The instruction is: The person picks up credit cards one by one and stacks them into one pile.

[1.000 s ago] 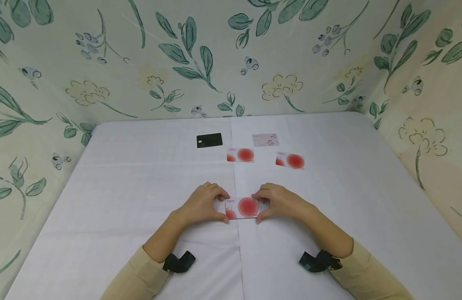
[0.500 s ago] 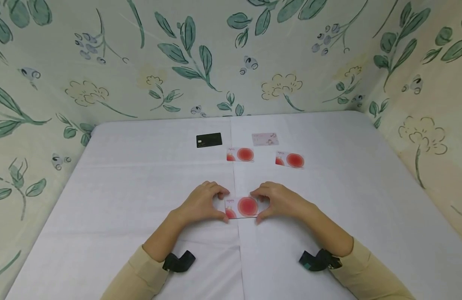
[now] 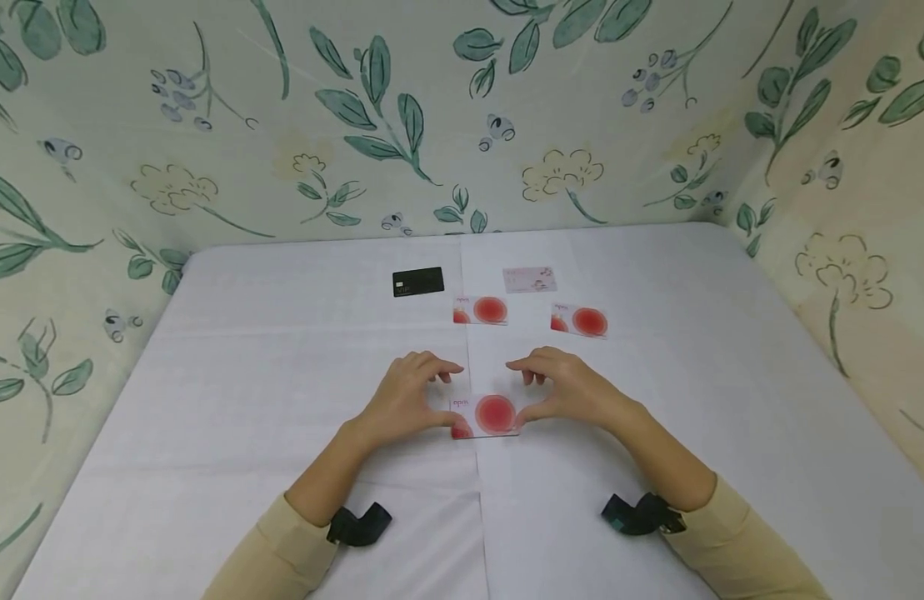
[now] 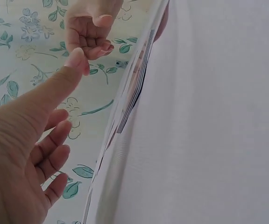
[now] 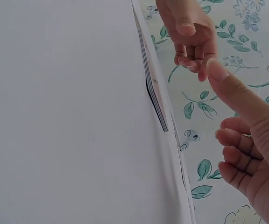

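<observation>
A small stack of cards [image 3: 484, 416], a white one with red circles on top, lies flat on the table's near middle. In the left wrist view its layered edge [image 4: 141, 79] shows several cards piled evenly. My left hand [image 3: 405, 396] is spread at the stack's left end, thumb overlapping the corner in the head view and fingers raised beyond the far edge. Mirroring it on the right, my right hand [image 3: 574, 392] has its thumb tip by the right end and its fingers apart from the cards. Neither hand grips anything.
Farther back on the white-covered table [image 3: 282, 367] lie a black card [image 3: 418, 282], a pale pink card [image 3: 530, 279], and two red-circle cards, one central [image 3: 480, 310] and one to the right [image 3: 579, 320]. A floral cloth [image 3: 462, 108] hangs behind.
Both hands held the stack by its ends earlier. Now they have let go, with fingers lifted and spread away toward the back. The stack stays in place.
</observation>
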A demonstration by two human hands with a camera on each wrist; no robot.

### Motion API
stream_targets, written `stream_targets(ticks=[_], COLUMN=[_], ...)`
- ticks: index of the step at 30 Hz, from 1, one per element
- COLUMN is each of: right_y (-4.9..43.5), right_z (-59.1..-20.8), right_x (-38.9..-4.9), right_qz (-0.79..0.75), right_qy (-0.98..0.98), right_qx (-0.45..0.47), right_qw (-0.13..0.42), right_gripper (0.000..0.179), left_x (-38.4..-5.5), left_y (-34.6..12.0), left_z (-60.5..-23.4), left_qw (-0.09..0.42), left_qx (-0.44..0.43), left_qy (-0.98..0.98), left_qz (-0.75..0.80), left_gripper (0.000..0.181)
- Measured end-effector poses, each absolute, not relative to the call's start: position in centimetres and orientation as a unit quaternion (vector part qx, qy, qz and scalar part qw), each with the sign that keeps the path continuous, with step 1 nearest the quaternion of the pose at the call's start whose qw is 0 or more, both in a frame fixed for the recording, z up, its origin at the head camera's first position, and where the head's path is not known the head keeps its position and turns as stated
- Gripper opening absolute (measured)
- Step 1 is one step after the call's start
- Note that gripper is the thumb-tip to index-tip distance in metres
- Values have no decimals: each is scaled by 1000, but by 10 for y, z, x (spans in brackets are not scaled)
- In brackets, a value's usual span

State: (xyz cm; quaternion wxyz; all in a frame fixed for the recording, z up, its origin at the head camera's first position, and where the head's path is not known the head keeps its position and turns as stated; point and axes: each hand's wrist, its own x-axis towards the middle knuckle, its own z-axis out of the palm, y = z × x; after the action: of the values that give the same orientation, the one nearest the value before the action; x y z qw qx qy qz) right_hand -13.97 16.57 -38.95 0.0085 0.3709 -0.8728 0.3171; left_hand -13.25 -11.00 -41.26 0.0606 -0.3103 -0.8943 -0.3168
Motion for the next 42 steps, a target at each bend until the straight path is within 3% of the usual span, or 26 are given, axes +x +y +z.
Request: stream_targets(ticks=[9, 22, 31, 42], right_y=[172, 182, 204, 226], right_z=[-383, -373, -359, -343], right_x=[-145, -148, -159, -158], right_qz=[342, 337, 377, 385], right_qy=[-847, -847, -813, -820], right_qx=[400, 395, 411, 370], right_qw=[78, 113, 168, 207], right_gripper=[69, 71, 70, 73], left_x=[-124, -122, -123, -129], left_y=[-105, -97, -80, -61], left_z=[-399, -387, -377, -364], left_qw=[73, 110, 80, 100], left_qx=[-310, -332, -312, -302], left_qy=[-882, -865, -857, -847], left_qz=[-346, -361, -403, -426], left_gripper=[63, 66, 70, 78])
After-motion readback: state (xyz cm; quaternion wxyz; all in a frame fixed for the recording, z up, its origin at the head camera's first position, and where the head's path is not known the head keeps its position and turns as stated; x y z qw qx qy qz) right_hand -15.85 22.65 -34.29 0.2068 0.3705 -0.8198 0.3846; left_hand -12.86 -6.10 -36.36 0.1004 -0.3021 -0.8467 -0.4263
